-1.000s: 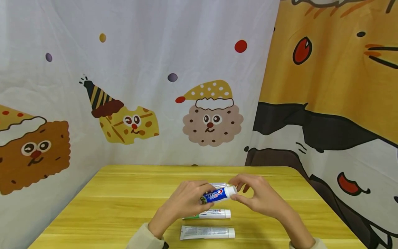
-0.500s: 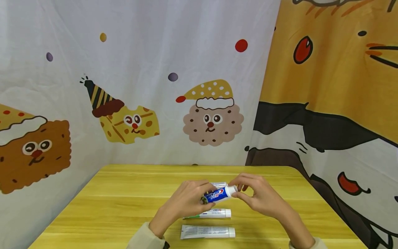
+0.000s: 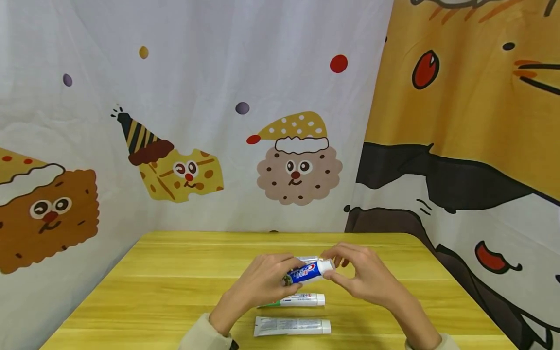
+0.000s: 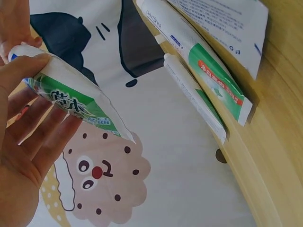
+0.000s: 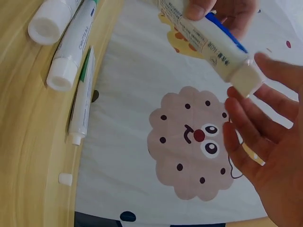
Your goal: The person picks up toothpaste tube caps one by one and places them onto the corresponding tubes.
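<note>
My left hand (image 3: 262, 277) grips a blue, white and green toothpaste tube (image 3: 305, 273) above the table, thumb on one face and fingers beneath. The tube slants slightly, its white cap (image 3: 325, 266) towards the right. The right hand (image 3: 369, 274) has its thumb and index finger at either side of that cap; in the right wrist view the cap (image 5: 247, 80) sits between the fingertips, with the other fingers spread loosely. The tube's green lower end (image 4: 71, 101) shows in the left wrist view.
Three more tubes lie on the wooden table (image 3: 175, 291): a silvery-white one (image 3: 292, 326) nearest, a white-and-green one (image 3: 302, 300), and a thin one (image 5: 83, 101) farthest, its narrow nozzle bare. A small loose white cap (image 5: 65, 178) lies near it. A printed curtain (image 3: 210, 73) hangs behind.
The right thumb and fingers shift slightly about the cap, and the tube turns a little in the left hand. The tubes on the table stay where they were.
</note>
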`<state>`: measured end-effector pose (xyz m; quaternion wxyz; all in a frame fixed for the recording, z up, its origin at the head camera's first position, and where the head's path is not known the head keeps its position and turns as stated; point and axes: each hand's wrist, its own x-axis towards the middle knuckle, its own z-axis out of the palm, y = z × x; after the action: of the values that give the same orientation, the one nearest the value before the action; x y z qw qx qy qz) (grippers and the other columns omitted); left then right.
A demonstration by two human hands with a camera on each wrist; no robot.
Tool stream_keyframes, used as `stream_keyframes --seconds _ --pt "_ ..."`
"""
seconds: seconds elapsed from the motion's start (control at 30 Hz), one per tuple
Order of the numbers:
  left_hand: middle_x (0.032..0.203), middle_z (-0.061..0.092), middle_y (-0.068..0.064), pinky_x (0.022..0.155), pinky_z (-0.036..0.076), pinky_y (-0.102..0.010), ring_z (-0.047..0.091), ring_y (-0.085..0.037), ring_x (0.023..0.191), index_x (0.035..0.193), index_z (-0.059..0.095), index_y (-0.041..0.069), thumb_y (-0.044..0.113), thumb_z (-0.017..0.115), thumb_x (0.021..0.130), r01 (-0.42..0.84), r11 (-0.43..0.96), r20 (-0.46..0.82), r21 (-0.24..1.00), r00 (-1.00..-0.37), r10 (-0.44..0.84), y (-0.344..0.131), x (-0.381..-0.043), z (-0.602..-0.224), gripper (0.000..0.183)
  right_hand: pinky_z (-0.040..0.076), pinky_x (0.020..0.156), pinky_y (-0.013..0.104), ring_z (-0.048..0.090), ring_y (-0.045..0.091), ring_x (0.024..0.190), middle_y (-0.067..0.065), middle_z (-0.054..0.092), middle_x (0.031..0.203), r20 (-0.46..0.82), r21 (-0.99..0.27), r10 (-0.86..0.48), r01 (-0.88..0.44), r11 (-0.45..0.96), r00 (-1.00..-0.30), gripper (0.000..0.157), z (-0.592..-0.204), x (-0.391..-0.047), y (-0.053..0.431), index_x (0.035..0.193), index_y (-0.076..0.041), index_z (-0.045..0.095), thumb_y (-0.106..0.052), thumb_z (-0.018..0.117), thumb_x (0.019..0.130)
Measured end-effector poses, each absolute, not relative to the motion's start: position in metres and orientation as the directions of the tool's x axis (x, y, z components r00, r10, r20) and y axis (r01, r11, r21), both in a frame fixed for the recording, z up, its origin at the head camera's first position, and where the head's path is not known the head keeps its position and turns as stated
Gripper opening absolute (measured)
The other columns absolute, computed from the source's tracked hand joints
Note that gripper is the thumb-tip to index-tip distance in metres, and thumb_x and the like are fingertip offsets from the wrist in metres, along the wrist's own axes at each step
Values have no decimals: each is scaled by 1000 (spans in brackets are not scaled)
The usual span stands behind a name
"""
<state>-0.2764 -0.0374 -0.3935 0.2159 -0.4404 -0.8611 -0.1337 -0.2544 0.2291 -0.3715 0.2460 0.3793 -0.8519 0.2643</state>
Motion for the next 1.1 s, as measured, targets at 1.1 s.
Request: stream_keyframes --seconds 1.1 --pt "101 75 10 65 45 -8 58 4 72 108 76 21 33 84 83 807 585 498 78 -540 678 -41 -292 -396 29 55 70 21 59 0 82 -12 71 98 601 -266 -548 -792 549 -582 26 -380 -265 221 104 -19 72 -12 85 83"
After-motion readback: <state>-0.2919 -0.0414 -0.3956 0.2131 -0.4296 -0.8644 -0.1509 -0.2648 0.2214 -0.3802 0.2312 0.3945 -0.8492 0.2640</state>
